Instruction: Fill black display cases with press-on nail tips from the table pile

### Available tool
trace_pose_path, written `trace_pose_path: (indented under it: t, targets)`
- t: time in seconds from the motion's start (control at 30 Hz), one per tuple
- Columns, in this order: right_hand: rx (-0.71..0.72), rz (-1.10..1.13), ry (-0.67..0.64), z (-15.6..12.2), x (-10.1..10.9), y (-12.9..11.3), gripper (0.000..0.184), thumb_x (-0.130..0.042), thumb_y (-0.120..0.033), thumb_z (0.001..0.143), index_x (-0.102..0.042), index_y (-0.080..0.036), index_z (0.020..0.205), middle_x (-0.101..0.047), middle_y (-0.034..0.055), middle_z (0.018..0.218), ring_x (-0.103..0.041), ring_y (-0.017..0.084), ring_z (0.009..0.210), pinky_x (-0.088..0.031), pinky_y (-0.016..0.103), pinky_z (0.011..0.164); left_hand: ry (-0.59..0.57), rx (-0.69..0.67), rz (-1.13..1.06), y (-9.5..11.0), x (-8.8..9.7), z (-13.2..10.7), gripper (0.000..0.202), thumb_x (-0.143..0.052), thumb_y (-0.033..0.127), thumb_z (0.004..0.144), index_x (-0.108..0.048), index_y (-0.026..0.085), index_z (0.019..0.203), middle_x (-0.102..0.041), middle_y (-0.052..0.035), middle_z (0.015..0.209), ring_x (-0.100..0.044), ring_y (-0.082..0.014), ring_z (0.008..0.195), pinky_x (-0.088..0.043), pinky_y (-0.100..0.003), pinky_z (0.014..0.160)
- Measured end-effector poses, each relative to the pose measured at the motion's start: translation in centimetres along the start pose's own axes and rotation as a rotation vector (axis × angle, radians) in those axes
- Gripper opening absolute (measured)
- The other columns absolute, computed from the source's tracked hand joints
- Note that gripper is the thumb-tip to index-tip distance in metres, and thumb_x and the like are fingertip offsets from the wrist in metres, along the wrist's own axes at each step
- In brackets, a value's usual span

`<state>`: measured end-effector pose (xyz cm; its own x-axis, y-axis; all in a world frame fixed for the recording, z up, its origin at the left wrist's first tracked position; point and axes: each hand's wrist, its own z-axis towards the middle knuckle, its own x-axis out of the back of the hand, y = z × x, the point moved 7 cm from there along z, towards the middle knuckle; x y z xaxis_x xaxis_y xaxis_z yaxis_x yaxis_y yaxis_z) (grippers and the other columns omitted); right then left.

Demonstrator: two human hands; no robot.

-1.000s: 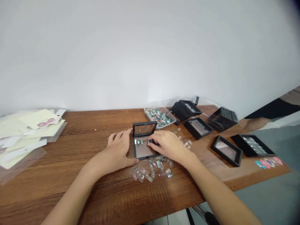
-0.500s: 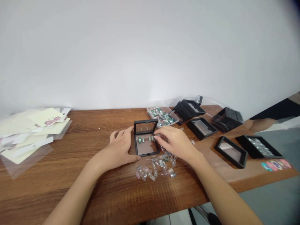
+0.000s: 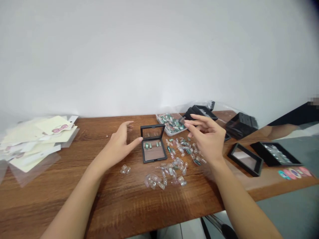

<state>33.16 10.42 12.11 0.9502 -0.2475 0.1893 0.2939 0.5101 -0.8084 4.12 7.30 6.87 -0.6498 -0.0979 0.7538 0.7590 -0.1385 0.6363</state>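
A small black case (image 3: 154, 158) stands with its windowed lid raised, and several green press-on nails (image 3: 150, 145) sit in a row inside. My left hand (image 3: 119, 141) is open at its left, fingers spread and thumb at the case's left edge. Up and right of the case, my right hand (image 3: 209, 136) hovers with fingers bent and apart near a clear plastic tray (image 3: 171, 133) full of green and pink nails. I make out nothing held between its fingers. Loose nails (image 3: 184, 144) lie below it, with clear, pale nails (image 3: 156, 181) in front of the case.
Stacked cream cards and clear sleeves (image 3: 37, 139) lie at the left. To the right are more black cases (image 3: 245, 159), one holding pale nails (image 3: 276, 155), a wrapped stack (image 3: 241, 126) and round stickers (image 3: 294, 174). Another person's sleeve (image 3: 289, 114) shows at far right. A wall stands behind.
My right hand has lifted off the nails in the case and moved up and right. My left hand has loosened from the case, uncovering a few clear nails. The case has shifted slightly.
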Motion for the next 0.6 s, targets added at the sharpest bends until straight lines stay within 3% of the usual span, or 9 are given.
trace_pose_path:
  t: [0.07, 0.1, 0.2, 0.33, 0.43, 0.5, 0.6]
  targets:
    - [-0.034, -0.003, 0.113, -0.2, 0.9, 0.2, 0.024, -0.069, -0.040, 0.087, -0.073, -0.017, 0.088, -0.067, -0.0010, 0.060, -0.048, 0.009, 0.039, -0.038, 0.023, 0.040, 0.065, 0.008, -0.055, 0.0, 0.3, 0.2, 0.057, -0.053, 0.056, 0.092, -0.037, 0.025, 0.136, -0.056, -0.0101, 0.132, -0.056, -0.0268, 0.120, -0.044, -0.046, 0.101]
    - [-0.037, -0.017, 0.147, -0.2, 1.3, 0.2, 0.031, -0.064, -0.044, 0.090, -0.071, -0.016, 0.077, -0.058, -0.0036, 0.049, -0.042, 0.008, 0.035, -0.033, 0.023, 0.038, 0.081, 0.009, -0.068, 0.0, 0.3, 0.3, 0.054, -0.053, 0.055, 0.092, -0.040, 0.025, 0.134, -0.057, -0.0092, 0.129, -0.058, -0.0259, 0.117, -0.046, -0.045, 0.098]
    - [-0.018, -0.125, 0.075, 0.0, 1.1, 0.2, 0.047, -0.053, -0.046, 0.097, -0.064, -0.017, 0.061, -0.039, -0.0068, 0.038, -0.036, 0.008, 0.035, -0.027, 0.024, 0.041, 0.052, 0.020, -0.089, -0.1, -0.2, 0.3, 0.053, -0.053, 0.055, 0.092, -0.041, 0.024, 0.132, -0.059, -0.0089, 0.125, -0.060, -0.0256, 0.113, -0.048, -0.044, 0.097]
    - [0.065, -0.427, -0.358, 0.2, -1.5, 0.8, 0.036, -0.056, -0.039, 0.096, -0.067, -0.018, 0.068, -0.053, -0.0037, 0.052, -0.047, 0.010, 0.049, -0.032, 0.024, 0.052, -0.170, 0.002, -0.043, -0.2, -1.9, -0.2, 0.081, -0.058, 0.064, 0.085, -0.024, 0.024, 0.146, -0.053, -0.0135, 0.137, -0.052, -0.0310, 0.127, -0.039, -0.051, 0.107]
    - [0.062, -0.596, -0.766, -1.1, -3.5, 2.5, 0.018, -0.059, -0.030, 0.092, -0.072, -0.021, 0.083, -0.066, -0.0015, 0.067, -0.056, 0.012, 0.059, -0.035, 0.024, 0.059, -0.325, -0.032, 0.073, -0.4, -3.1, -1.0, 0.115, -0.069, 0.072, 0.071, -0.007, 0.024, 0.154, -0.035, -0.0174, 0.154, -0.034, -0.0394, 0.141, -0.028, -0.058, 0.113]
    - [0.041, -0.651, -0.915, -1.8, -4.0, 3.4, 0.012, -0.062, -0.024, 0.089, -0.073, -0.023, 0.093, -0.069, -0.0008, 0.074, -0.060, 0.014, 0.065, -0.037, 0.025, 0.063, -0.360, -0.042, 0.123, -0.4, -3.4, -1.3, 0.129, -0.073, 0.074, 0.064, 0.000, 0.022, 0.156, -0.024, -0.0189, 0.159, -0.023, -0.0429, 0.145, -0.024, -0.060, 0.115]
    - [0.040, -0.631, -0.987, -2.3, -4.3, 3.7, 0.017, -0.062, -0.020, 0.088, -0.071, -0.024, 0.101, -0.070, -0.0007, 0.078, -0.061, 0.014, 0.069, -0.038, 0.025, 0.065, -0.389, -0.050, 0.151, -0.3, -3.7, -1.5, 0.134, -0.074, 0.071, 0.064, 0.008, 0.018, 0.156, -0.021, -0.0201, 0.161, -0.017, -0.0436, 0.147, -0.020, -0.059, 0.116]
